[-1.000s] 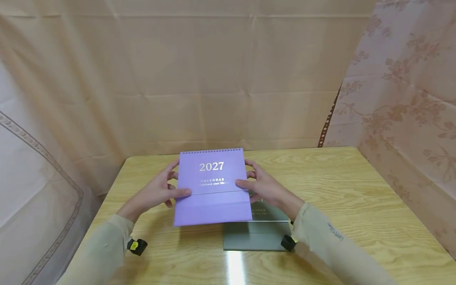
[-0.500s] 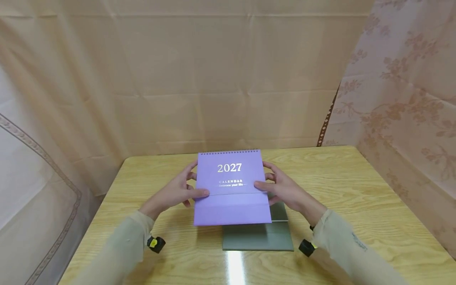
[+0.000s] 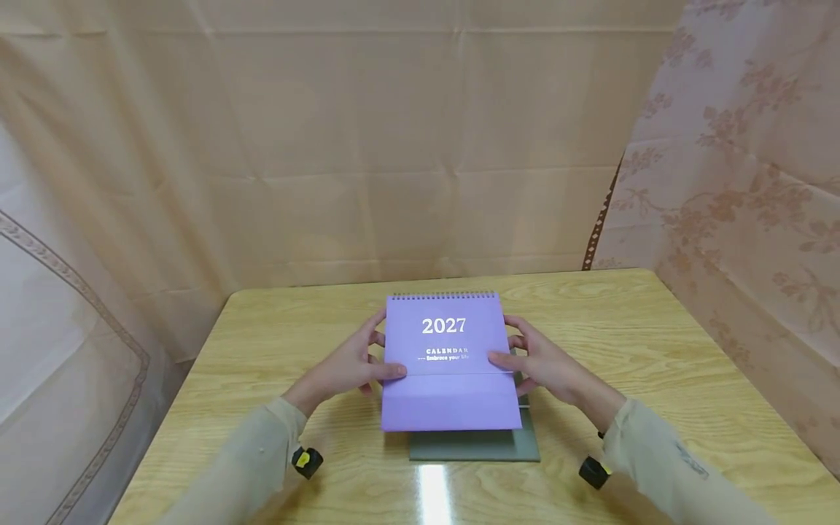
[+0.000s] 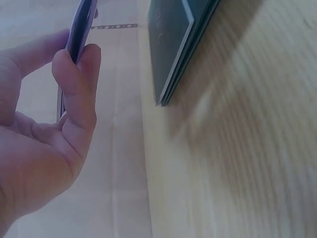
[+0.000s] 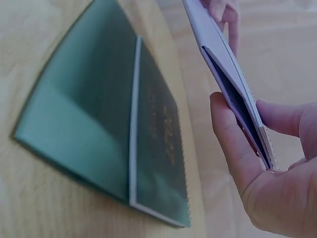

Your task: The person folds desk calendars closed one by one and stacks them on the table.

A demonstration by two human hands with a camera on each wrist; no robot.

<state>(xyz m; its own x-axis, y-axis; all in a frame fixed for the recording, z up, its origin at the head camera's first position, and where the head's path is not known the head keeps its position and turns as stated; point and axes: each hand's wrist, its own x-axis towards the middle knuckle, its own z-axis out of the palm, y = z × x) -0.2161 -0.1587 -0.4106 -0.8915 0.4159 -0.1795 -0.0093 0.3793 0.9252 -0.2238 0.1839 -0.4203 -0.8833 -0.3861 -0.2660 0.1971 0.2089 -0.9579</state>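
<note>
A purple spiral-bound desk calendar (image 3: 446,350) marked 2027 is held up by both hands, one at each side edge. My left hand (image 3: 354,364) grips its left edge, thumb on the front cover and fingers behind. On the opposite edge my right hand (image 3: 547,364) pinches it the same way. Beneath it a dark green desk calendar (image 3: 472,445) lies flat on the table, mostly covered from the head view. The right wrist view shows a gap between the purple calendar (image 5: 233,79) and the green calendar (image 5: 99,109).
The wooden table (image 3: 262,328) extends to both sides, with a bright light reflection near its front. A beige curtain (image 3: 354,146) hangs behind the far edge, and a floral pink cloth (image 3: 755,160) hangs at the right.
Both hands have carried the purple calendar to the right, over the green one, and then slightly lower in the head view. The green calendar has stayed in place.
</note>
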